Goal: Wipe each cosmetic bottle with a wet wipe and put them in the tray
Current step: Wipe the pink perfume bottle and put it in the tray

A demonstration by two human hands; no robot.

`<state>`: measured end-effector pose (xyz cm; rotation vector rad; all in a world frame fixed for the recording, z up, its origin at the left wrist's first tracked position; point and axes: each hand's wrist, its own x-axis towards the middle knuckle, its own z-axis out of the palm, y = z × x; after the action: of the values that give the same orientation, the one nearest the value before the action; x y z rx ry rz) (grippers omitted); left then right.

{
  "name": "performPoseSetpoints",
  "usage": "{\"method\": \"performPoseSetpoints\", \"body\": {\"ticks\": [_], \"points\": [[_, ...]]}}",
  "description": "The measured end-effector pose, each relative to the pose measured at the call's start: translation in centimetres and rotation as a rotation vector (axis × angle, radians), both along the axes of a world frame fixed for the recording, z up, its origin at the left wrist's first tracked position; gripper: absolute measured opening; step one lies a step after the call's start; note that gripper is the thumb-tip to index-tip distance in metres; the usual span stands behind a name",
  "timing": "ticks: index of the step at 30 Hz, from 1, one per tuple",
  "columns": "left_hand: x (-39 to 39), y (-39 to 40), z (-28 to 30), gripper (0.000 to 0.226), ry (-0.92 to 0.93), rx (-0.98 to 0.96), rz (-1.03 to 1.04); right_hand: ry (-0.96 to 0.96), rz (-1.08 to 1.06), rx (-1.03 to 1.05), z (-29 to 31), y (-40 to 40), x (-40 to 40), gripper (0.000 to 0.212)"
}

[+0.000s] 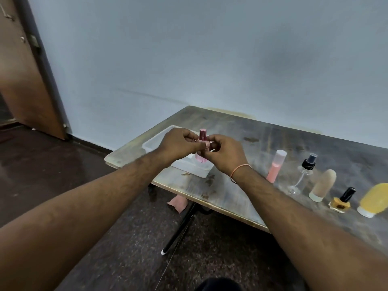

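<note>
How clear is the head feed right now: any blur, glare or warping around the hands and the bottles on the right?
Head view: the pink bottle and both hands, left hand and right hand, look slightly soft; the yellow bottle at the right edge is blurred and stretched; the table edges bow from the wide lens; lighting is dim and even, with only faint sheen.

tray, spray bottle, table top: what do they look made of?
Tray: looks like translucent, frosted plastic; the table shows dimly through its wall.
Spray bottle: clear body, plastic or glass, I cannot tell which; you see through it to a thin tube inside. The cap is glossy black, probably plastic.
Table top: seems a worn wood-grain laminate with a pale edge band, streaked, stained and dully reflective.
</note>
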<state>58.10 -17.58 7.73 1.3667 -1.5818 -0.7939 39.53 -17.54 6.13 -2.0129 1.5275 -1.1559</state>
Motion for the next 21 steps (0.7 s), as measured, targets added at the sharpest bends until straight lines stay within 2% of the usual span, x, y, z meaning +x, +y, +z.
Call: {"method": "performPoseSetpoints", "body": {"ticks": [4, 6, 12, 15, 21], "points": [[1.3, -0.1, -0.9, 0.026, -0.054, 0.005, -0.006, 0.071, -0.016, 0.056, -1.1, -0.6, 0.2, 0.039], [1.7, 0.0, -1.2, 0.018, -0.144, -0.027, -0.017, 0.153, -0.030, 0.052, -1.3, -0.6, 0.3, 0.042], [1.3, 0.3, -2.5, 0.025, -0.388, -0.124, -0.027, 0.210, -0.054, 0.086, -2.2, -0.2, -0.2, 0.042], [0.9, 0.4, -3.2, 0.027, -0.423, -0.135, -0.030, 0.252, -0.072, 0.090, -2.1, 0.3, -0.6, 0.034], [1.0, 0.3, -3.8, 0.025, -0.412, -0.142, -0.017, 0.306, -0.075, 0.105, -1.6, 0.7, -0.6, 0.036]]}}
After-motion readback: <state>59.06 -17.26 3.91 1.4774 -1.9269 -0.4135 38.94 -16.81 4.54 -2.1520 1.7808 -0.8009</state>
